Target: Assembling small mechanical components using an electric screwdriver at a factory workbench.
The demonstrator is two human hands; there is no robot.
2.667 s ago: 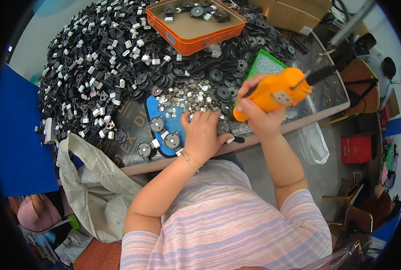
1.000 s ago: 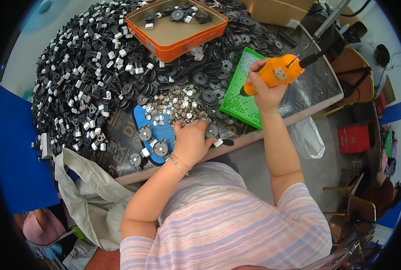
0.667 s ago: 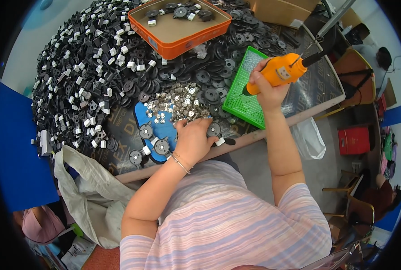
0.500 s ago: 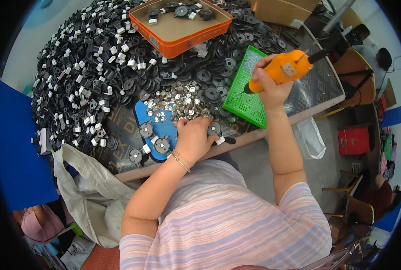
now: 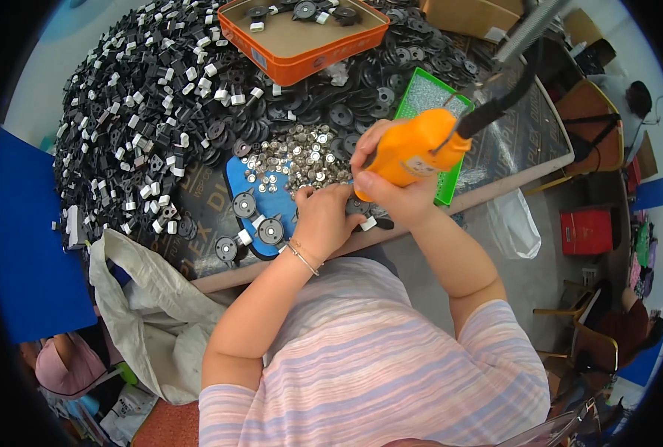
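Observation:
My right hand is wrapped round an orange electric screwdriver, whose lower end comes down beside my left fingers; its tip is hidden. My left hand is closed at the near table edge, thumb and fingers round a black round plastic part. That part is mostly covered; a white block on it shows by the thumb. Several more round parts with metal centres lie left of my left hand, on and beside a blue mat. Beyond my fingers is a pile of small silvery round metal pieces.
A large heap of black and white plastic parts covers the left and back. An orange-rimmed tin tray sits on it. Right of the screwdriver is a green basket holding small pieces. A pale sack hangs at the near left edge.
My right hand has brought the screwdriver left and down from over the green basket to my left hand. My left hand stays at the round part.

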